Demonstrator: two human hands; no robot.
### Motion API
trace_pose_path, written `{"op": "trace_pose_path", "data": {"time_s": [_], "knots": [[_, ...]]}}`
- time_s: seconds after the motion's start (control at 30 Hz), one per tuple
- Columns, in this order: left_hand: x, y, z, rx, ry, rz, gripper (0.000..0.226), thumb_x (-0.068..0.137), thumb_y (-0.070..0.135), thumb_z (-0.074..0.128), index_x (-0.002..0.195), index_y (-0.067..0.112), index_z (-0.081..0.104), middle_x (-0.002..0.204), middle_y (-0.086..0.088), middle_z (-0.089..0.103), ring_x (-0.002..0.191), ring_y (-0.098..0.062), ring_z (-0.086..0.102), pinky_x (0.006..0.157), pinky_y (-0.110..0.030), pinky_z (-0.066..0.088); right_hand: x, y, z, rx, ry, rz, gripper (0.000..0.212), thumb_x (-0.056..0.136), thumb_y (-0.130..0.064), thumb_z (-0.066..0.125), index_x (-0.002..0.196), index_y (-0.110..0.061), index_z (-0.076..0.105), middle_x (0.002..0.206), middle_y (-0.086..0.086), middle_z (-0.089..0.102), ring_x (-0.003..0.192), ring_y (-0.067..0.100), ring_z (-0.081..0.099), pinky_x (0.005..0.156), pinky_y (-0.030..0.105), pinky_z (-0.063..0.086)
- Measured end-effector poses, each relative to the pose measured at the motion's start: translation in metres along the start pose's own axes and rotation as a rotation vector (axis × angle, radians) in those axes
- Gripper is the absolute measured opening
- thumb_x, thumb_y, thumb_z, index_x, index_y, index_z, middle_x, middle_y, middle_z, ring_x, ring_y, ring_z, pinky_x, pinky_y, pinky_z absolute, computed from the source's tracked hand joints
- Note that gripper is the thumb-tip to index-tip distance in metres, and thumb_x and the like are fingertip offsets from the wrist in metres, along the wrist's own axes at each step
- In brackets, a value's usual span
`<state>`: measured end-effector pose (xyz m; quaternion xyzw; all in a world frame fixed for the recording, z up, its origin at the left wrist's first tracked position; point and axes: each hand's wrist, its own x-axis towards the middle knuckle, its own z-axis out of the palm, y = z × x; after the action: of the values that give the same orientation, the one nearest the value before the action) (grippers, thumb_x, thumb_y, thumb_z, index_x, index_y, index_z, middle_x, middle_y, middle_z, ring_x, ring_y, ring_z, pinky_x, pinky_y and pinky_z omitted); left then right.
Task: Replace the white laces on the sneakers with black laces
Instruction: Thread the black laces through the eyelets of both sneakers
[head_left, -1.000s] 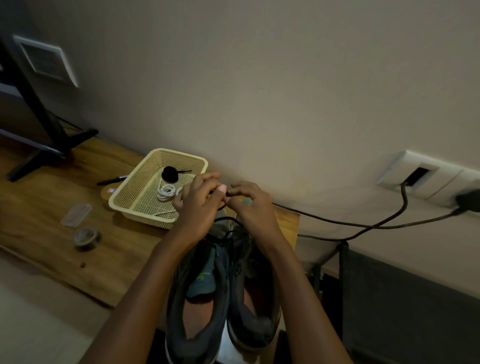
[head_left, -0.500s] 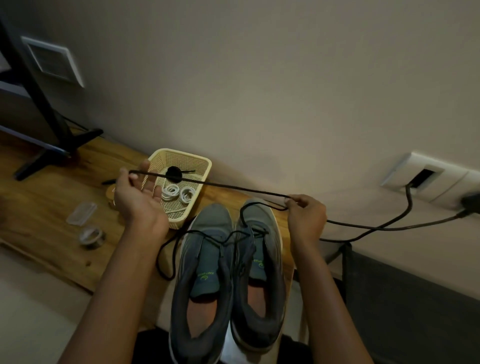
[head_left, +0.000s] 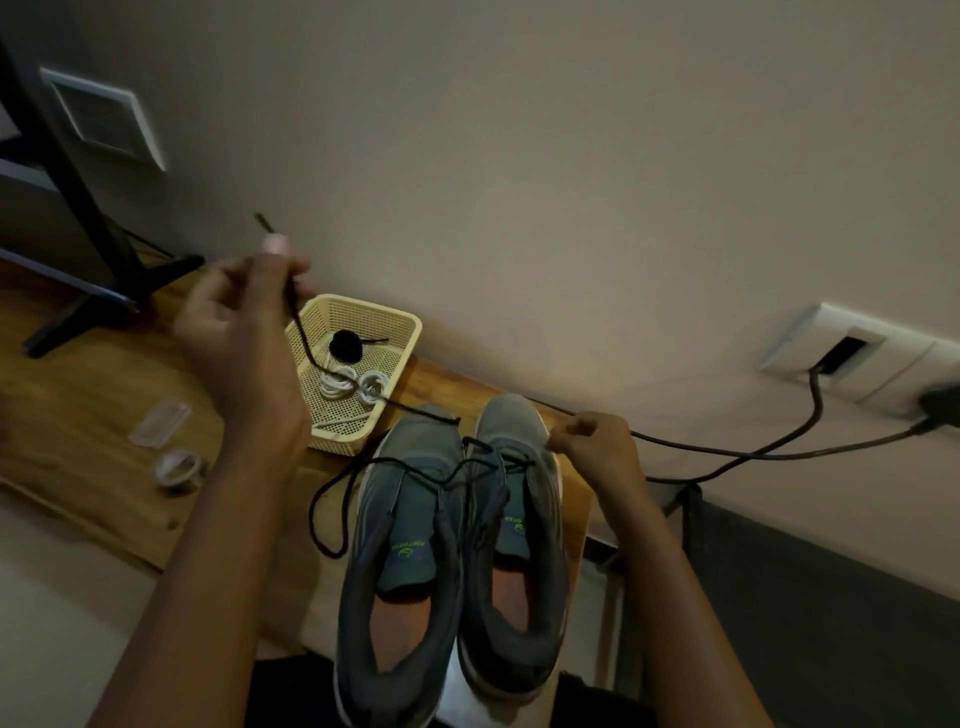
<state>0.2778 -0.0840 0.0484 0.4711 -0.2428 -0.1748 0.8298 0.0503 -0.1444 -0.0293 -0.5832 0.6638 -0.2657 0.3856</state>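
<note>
Surface: wooden counter (head_left: 78, 415), beige wall behind.
Sneakers (head_left: 410, 467): lower centre; black lace (head_left: 311, 513) across their fronts.
Hands: your left hand (head_left: 244, 338), raised, and right hand (head_left: 597, 452) each pinch a lace end.
Risk: uneven pull may strip it out.

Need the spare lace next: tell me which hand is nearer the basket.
Left. The left hand is raised beside the basket; the right hand is by the right sneaker, farther off.

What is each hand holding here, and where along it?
Left hand pinches the black lace near its tip; right hand pinches it beside the right sneaker.
</note>
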Motion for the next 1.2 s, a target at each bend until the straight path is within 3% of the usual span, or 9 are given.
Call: {"op": "trace_pose_path", "data": {"time_s": [0.07,0.13,0.27,0.37,0.47,0.57,0.7,0.83,1.2], "knots": [[-0.012,-0.006,0.007,0.204,-0.160,0.007,0.010,0.087,0.015,0.067,0.081,0.021,0.062,0.073,0.008,0.070,0.070,-0.006,0.066,0.068,-0.020,0.052,-0.002,0.005,-0.002,-0.098,-0.102,0.009,0.016,0.083,-0.011,0.067,0.070,-0.001,0.066,0.073,0.016,0.062,0.065,0.015,0.056,0.065,0.031,0.051],[-0.027,-0.021,0.014,0.352,-0.310,-0.059,0.013,0.082,0.013,0.072,0.089,0.020,0.064,0.081,0.000,0.071,0.076,-0.009,0.068,0.069,-0.020,0.053,-0.003,0.007,-0.001,-0.181,-0.183,0.004,0.027,0.083,-0.022,0.069,0.064,-0.004,0.063,0.064,0.009,0.056,0.052,0.009,0.045,0.049,0.022,0.039],[-0.063,-0.052,0.031,0.647,-0.628,-0.115,0.017,0.083,0.016,0.071,0.100,0.014,0.072,0.089,0.001,0.072,0.080,-0.006,0.065,0.072,-0.013,0.050,-0.005,0.005,0.003,-0.276,-0.281,-0.041,0.031,0.077,-0.034,0.075,0.067,-0.009,0.061,0.064,0.004,0.056,0.057,0.011,0.048,0.053,0.024,0.035],[-0.091,-0.072,0.034,0.889,-0.789,-0.053,0.006,0.088,0.027,0.064,0.088,0.023,0.069,0.082,0.014,0.062,0.085,-0.010,0.062,0.086,-0.031,0.046,-0.005,0.005,0.003,-0.338,-0.295,-0.049,0.025,0.074,-0.027,0.078,0.080,-0.004,0.068,0.073,0.005,0.060,0.067,0.014,0.054,0.055,0.025,0.038],[-0.109,-0.084,0.030,1.236,-0.868,0.078,0.016,0.094,0.036,0.052,0.103,0.027,0.063,0.116,0.008,0.052,0.114,-0.015,0.044,0.092,-0.031,0.025,-0.005,0.006,0.002,-0.339,-0.277,-0.055,0.019,0.079,-0.018,0.072,0.085,0.000,0.072,0.075,0.009,0.063,0.061,0.011,0.051,0.053,0.022,0.038],[-0.117,-0.084,0.028,1.484,-0.929,0.210,0.027,0.096,0.036,0.047,0.117,0.026,0.061,0.145,0.003,0.032,0.134,-0.023,0.021,0.104,-0.041,0.020,-0.004,0.009,0.002,-0.312,-0.270,-0.031,0.017,0.085,-0.011,0.064,0.092,0.002,0.073,0.089,0.017,0.068,0.070,0.015,0.055,0.062,0.026,0.044],[-0.118,-0.082,0.030,1.550,-0.967,0.213,0.027,0.094,0.035,0.050,0.117,0.025,0.062,0.154,0.002,0.021,0.143,-0.027,0.005,0.112,-0.048,0.008,-0.003,0.012,0.000,-0.268,-0.279,-0.003,0.020,0.086,-0.002,0.056,0.096,0.005,0.072,0.099,0.019,0.069,0.078,0.020,0.058,0.071,0.033,0.048],[-0.119,-0.085,0.033,1.575,-0.985,0.157,0.027,0.093,0.033,0.054,0.116,0.024,0.063,0.155,0.002,0.021,0.144,-0.028,0.002,0.113,-0.050,0.005,-0.004,0.013,0.000,-0.186,-0.266,0.039,0.021,0.089,-0.003,0.054,0.097,0.006,0.071,0.090,0.014,0.065,0.067,0.008,0.051,0.056,0.020,0.043],[-0.119,-0.090,0.033,1.571,-1.005,0.118,0.021,0.095,0.028,0.051,0.108,0.026,0.067,0.151,0.003,0.027,0.145,-0.029,0.000,0.112,-0.057,-0.006,-0.003,0.012,0.000,-0.170,-0.244,0.060,0.021,0.089,-0.005,0.055,0.097,0.008,0.070,0.101,0.022,0.067,0.064,0.009,0.050,0.056,0.020,0.042]]}}
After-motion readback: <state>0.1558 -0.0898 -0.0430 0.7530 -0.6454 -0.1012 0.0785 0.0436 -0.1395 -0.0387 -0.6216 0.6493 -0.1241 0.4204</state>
